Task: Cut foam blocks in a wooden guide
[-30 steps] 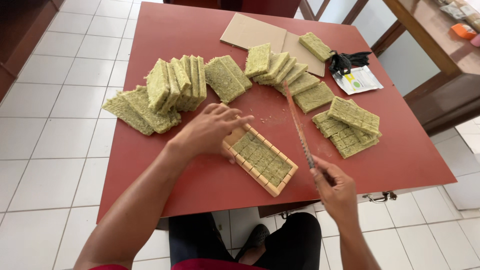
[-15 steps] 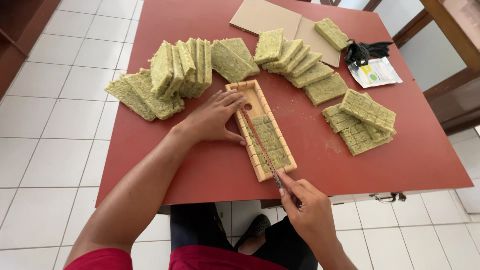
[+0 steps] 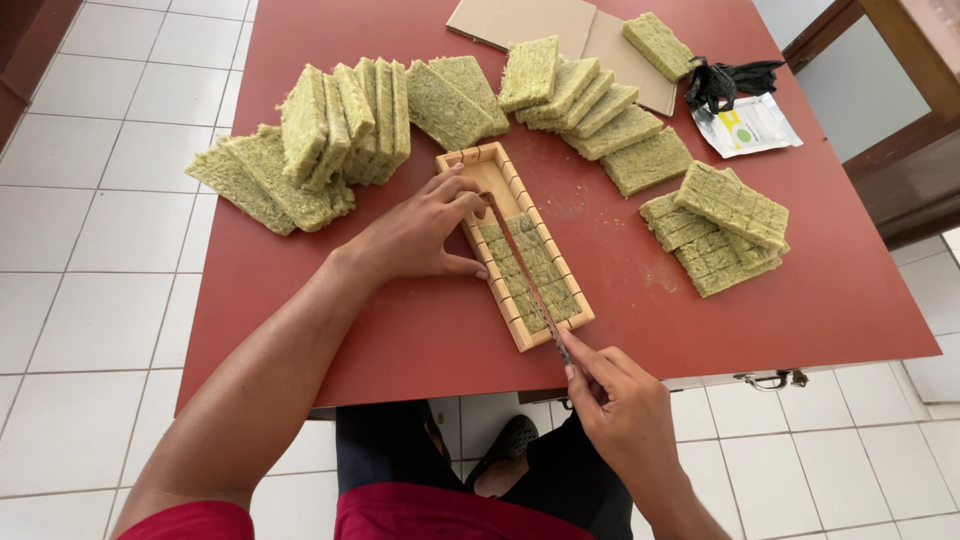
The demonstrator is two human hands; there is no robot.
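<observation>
Two hands are at work on your red table (image 3: 300,330), and between them lies a long wooden frame (image 3: 490,160) that runs at a slant from the upper middle of the picture down toward the lower middle. At the far left of the table you have a leaning heap of green fibrous slabs (image 3: 300,150), some lying flat, some stood on edge. Your left hand (image 3: 420,235) comes in from the lower left and rests against the frame's left side, fingers spread and half curled, thumb low by the frame's wall and fingertips up near its empty upper end; it presses rather than grips. Inside the frame, the lower part is filled with a green slab (image 3: 545,280) scored into small squares. A thin blade (image 3: 525,275) lies lengthwise along that slab. Your right hand (image 3: 625,415), below the frame's near end at the lower middle of the picture, pinches the blade's near end between thumb and fingers, closed on it. Right of the frame, more green slabs fan out in the upper middle (image 3: 600,110), and a stack of scored slabs (image 3: 720,225) lies near the right edge. Cardboard (image 3: 530,20) and a small packet (image 3: 750,125) lie at the upper right.
</observation>
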